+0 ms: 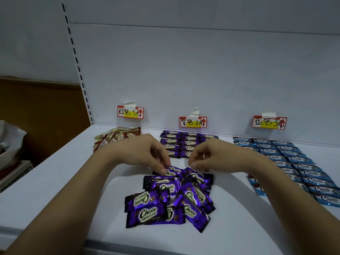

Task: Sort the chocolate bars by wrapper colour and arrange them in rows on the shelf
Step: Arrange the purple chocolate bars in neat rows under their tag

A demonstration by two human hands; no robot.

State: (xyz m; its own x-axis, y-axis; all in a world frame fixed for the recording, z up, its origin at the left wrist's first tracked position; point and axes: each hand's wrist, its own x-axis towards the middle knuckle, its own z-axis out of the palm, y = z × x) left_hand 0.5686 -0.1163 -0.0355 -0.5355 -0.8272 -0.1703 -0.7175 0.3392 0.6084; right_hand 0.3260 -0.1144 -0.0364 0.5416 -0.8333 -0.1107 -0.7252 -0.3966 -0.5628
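A loose heap of purple Choco bars (171, 197) lies in the middle of the white shelf (55, 190). My left hand (141, 151) pinches the top purple bar (173, 171) at the heap's far edge. My right hand (211, 155) hovers just right of it, fingers curled with the thumb tip close to the same bar; whether it grips anything I cannot tell. Behind the hands, purple bars (185, 142) lie in neat rows. Brown-and-gold bars (114, 138) sit at the back left. Blue bars (294, 164) fill rows on the right.
Three handwritten price tags are taped to the back panel: one over the brown bars (130, 112), one over the purple (193, 122), one over the blue (269, 122). A slotted upright (79, 70) bounds the shelf at left. White bags (9, 142) lie beyond it.
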